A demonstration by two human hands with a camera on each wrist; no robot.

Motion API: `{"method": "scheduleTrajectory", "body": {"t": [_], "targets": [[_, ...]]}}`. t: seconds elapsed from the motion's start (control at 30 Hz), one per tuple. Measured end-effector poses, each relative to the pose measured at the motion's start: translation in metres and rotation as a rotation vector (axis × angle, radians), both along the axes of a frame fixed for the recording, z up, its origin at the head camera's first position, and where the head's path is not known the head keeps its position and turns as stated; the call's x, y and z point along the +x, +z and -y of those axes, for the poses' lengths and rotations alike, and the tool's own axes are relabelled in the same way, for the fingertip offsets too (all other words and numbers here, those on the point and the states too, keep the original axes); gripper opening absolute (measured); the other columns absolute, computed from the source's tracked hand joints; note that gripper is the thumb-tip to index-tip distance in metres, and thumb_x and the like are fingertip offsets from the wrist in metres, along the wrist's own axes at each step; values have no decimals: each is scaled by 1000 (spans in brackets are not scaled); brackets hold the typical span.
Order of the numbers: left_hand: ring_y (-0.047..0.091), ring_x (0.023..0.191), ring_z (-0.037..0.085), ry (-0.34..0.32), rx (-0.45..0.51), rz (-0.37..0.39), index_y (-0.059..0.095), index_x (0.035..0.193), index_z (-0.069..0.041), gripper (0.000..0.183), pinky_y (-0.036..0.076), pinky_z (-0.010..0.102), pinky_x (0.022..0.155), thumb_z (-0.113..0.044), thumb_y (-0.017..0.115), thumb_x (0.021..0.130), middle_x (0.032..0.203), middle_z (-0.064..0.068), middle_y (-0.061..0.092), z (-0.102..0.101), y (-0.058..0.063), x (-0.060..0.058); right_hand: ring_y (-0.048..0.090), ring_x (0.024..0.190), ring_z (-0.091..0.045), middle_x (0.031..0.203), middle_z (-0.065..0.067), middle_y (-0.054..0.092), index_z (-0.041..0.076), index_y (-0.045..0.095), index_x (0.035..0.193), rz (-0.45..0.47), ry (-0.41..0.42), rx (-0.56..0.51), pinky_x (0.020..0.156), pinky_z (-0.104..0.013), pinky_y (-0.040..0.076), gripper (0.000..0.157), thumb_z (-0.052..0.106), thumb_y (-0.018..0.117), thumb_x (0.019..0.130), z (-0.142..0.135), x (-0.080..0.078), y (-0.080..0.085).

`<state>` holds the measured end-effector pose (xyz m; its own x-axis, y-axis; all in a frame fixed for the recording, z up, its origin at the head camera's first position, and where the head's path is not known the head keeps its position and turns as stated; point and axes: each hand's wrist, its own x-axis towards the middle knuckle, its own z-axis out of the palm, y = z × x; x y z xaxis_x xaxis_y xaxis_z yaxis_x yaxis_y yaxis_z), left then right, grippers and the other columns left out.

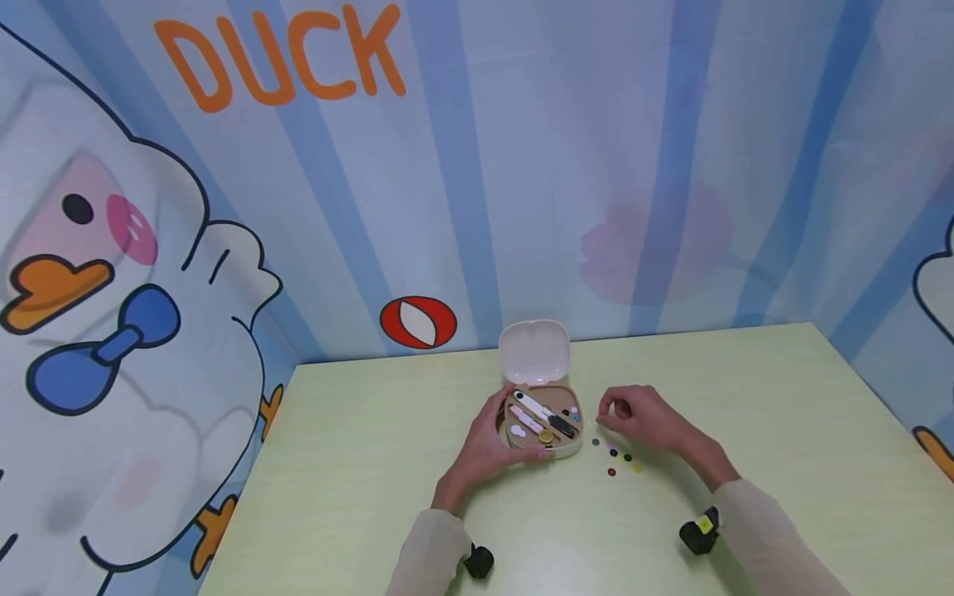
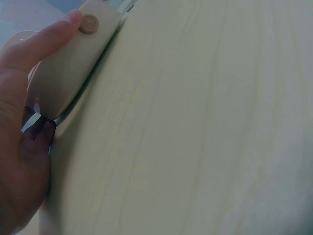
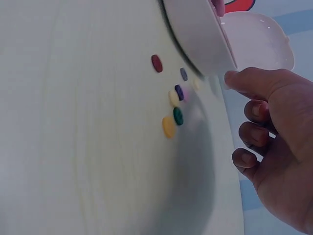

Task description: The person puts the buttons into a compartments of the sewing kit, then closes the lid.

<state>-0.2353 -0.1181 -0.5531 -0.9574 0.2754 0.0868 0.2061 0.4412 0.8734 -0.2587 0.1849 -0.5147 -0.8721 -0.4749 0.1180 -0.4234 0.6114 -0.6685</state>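
Some way along, by the look of it: showed a few small buttons (image 1: 573, 410) already in the R compartment of the open case (image 1: 570, 449), w/ approx. eight loose buttons (image 3: 178, 116) left on the table (image 1: 358, 497) just R of it, incl. red, grey, purple, green & yellow. Judged from that, prob. had the larger share left to handle. Located the case near the table's back edge, lid (image 1: 535, 354) up behind. Gripped it w/ the L hand (image 1: 483, 447), wrapped round the L side, thumb along the front by a brown stud (image 2: 89, 24). Held the R hand (image 1: 647, 418) apart from the L, just off the case's R side, thumb & forefinger tips close together; couldn't tell of anything pinched btwn them.

Also noted inside the case: a white-and-black tool (image 1: 535, 407), a pink tool (image 1: 526, 418), a gold ring (image 1: 546, 435) & a white piece (image 1: 517, 431), too small to identify, taking up the other compartments. Found only the low case wall btwn R hand & R compartment. Behind, saw a striped duck backdrop (image 1: 522, 165).
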Motion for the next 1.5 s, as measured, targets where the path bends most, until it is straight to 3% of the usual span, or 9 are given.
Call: {"method": "scheduleTrajectory", "body": {"t": [0.37, 0.77, 1.17, 1.5], "targets": [[37, 148, 20, -10, -6, -14, 28, 164, -25, 117, 32, 48, 122, -49, 95, 72, 162, -2, 38, 0, 0, -1, 41, 59, -10, 65, 7, 43, 11, 70, 93, -2, 26, -77, 55, -24, 35, 5, 10, 75, 96, 20, -6, 16], [38, 147, 19, -13, -4, -22, 29, 164, -25, 116, 33, 48, 121, -48, 95, 71, 162, -2, 38, 1, -1, -1, 45, 61, -11, 68, 4, 48, 9, 71, 94, 18, 54, -124, 54, -23, 36, 4, 10, 73, 97, 41, -15, 13], [37, 148, 18, -17, 6, -23, 28, 164, -25, 115, 34, 48, 121, -46, 95, 72, 162, -3, 38, 1, 1, -1, 48, 66, -13, 72, 4, 52, 10, 71, 92, 72, 27, -104, 58, -25, 39, 6, 11, 73, 98, 55, -21, 8], [37, 148, 21, -7, -2, -23, 29, 164, -23, 114, 34, 50, 121, -47, 94, 73, 162, 0, 38, 0, 2, 0, 50, 69, -15, 75, 0, 55, 9, 71, 95, 129, -56, -93, 57, -25, 40, 5, 13, 72, 99, 58, -21, 7]]}}
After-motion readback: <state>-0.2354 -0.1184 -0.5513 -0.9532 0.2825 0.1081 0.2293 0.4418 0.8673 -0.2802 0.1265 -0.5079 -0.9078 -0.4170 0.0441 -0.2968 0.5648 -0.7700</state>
